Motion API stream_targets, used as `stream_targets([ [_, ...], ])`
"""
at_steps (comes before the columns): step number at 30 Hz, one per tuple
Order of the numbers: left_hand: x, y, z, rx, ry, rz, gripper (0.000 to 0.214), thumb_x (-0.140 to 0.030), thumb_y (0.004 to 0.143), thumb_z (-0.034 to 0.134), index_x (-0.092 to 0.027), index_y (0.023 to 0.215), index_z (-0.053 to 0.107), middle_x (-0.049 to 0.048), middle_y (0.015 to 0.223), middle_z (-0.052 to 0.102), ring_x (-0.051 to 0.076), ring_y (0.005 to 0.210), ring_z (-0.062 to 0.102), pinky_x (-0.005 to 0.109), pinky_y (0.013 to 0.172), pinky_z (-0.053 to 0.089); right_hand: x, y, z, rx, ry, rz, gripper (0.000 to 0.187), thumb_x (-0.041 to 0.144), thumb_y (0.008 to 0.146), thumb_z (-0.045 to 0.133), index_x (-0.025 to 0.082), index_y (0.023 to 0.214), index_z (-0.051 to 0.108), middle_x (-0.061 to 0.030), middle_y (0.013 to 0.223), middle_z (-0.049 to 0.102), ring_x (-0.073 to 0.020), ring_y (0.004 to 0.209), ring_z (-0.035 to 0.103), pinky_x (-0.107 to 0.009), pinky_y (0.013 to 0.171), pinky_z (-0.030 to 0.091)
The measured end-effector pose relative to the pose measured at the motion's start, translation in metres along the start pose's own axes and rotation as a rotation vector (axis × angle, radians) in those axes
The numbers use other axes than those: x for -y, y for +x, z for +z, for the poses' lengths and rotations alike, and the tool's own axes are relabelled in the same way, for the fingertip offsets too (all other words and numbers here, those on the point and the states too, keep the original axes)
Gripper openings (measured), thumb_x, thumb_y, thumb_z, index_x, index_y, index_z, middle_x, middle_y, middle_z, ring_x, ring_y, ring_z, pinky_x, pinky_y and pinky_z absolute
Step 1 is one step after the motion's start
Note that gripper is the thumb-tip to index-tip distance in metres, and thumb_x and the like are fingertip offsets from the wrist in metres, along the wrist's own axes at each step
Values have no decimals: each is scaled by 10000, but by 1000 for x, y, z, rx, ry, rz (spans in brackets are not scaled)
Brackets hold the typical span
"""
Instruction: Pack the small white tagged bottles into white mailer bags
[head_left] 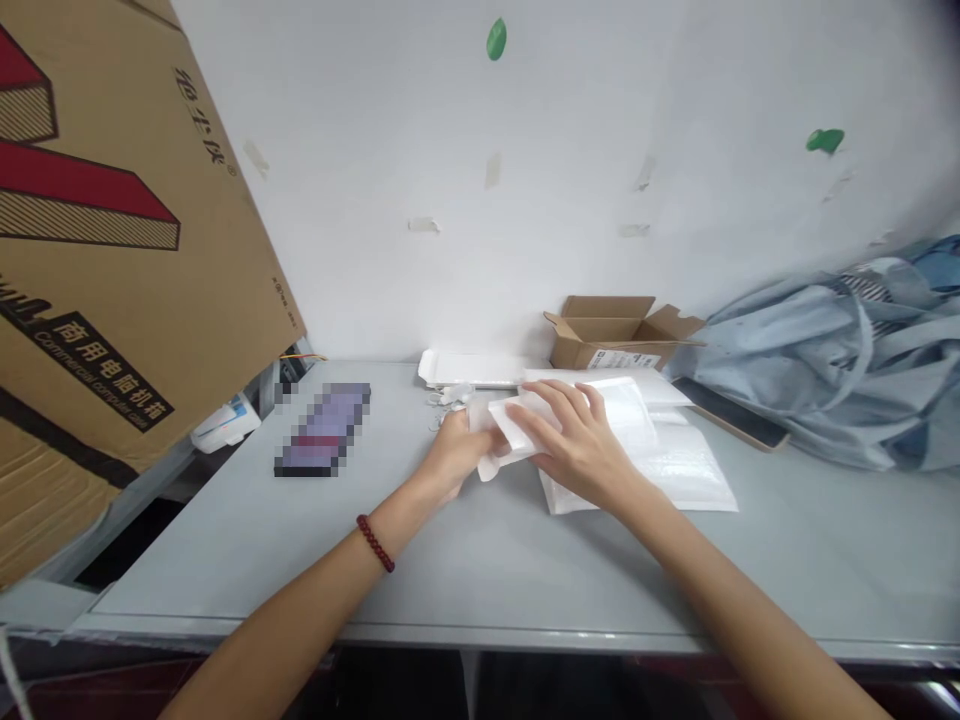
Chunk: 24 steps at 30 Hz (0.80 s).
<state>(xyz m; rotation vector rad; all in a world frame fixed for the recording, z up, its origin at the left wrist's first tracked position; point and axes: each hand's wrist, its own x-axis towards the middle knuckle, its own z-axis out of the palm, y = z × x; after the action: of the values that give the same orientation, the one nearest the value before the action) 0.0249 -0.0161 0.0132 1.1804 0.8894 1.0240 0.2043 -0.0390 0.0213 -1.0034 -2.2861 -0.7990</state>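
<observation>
Above the table, my left hand (452,452) pinches the open-looking left end of a white padded bag (619,405). My right hand (577,440) grips the same end from the right, its fingers bent over the white material. Whether anything sits inside the bag cannot be seen. Beneath and to the right lie more white padded bags (682,468), shiny and slightly crumpled. Just behind my left hand are small clear and metallic bits (448,397), too small to name.
A phone-like device (324,430), pixelated, lies left. Behind stand a flat white box (480,368) and an open cardboard box (600,335). A dark flat slab (739,415) and pale blue cloth (817,350) are right. A large carton (142,330) leans at far left.
</observation>
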Motion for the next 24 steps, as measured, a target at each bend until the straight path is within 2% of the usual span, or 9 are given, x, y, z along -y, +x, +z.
stream_targets([
  [5,2,4,0,-31,-280,-68,268,-259,735,692,-139,974,672,85,976,691,187,861,637,270,736,492,-3,-1,2,-17,-111,31,526,8,746,512,199,1236,499,-172,1277,534,-314,1177,467,-515,944,322],
  [8,-2,5,-1,-7,-302,-11,225,-298,777,663,-118,912,672,100,928,691,187,844,639,287,753,506,-11,-2,3,-70,-134,47,476,-21,734,485,203,1149,549,-127,1148,614,-260,1050,538,-454,896,349],
  [10,-4,4,-1,-26,-212,64,257,-360,826,602,-110,838,659,96,817,676,187,756,637,302,685,520,-15,-3,3,-98,-155,56,456,-40,736,462,189,1118,562,-105,1059,650,-228,968,563,-421,866,354],
  [12,-3,0,0,-77,-30,198,287,-385,860,546,-118,829,644,88,783,653,189,720,629,301,618,520,-18,-3,2,-112,-177,55,446,-56,737,444,178,1095,571,-92,1019,667,-218,936,571,-415,859,348],
  [15,2,-7,4,-112,377,515,226,-294,875,524,-158,1025,624,105,1027,632,213,927,616,307,687,537,-18,-3,1,-122,-197,33,415,-58,744,439,171,1060,583,-76,993,684,-215,924,580,-418,872,337],
  [18,9,-10,7,-11,720,749,364,-163,866,486,-202,1224,536,116,1295,507,240,1195,492,353,866,515,-16,-2,1,-171,-211,25,335,-49,759,441,160,972,593,-62,946,700,-196,896,595,-400,879,345],
  [21,14,-9,7,73,843,768,487,-95,854,457,-219,1324,433,114,1398,423,246,1276,426,390,946,486,-14,-2,1,-221,-217,34,262,-31,775,451,158,896,585,-48,885,706,-177,876,614,-387,892,350],
  [24,14,-7,5,101,783,748,505,-65,853,443,-237,1324,383,98,1411,426,226,1270,443,373,923,507,-12,-1,-2,-277,-215,37,207,-6,792,473,168,844,570,-27,836,704,-160,866,631,-391,914,338],
])
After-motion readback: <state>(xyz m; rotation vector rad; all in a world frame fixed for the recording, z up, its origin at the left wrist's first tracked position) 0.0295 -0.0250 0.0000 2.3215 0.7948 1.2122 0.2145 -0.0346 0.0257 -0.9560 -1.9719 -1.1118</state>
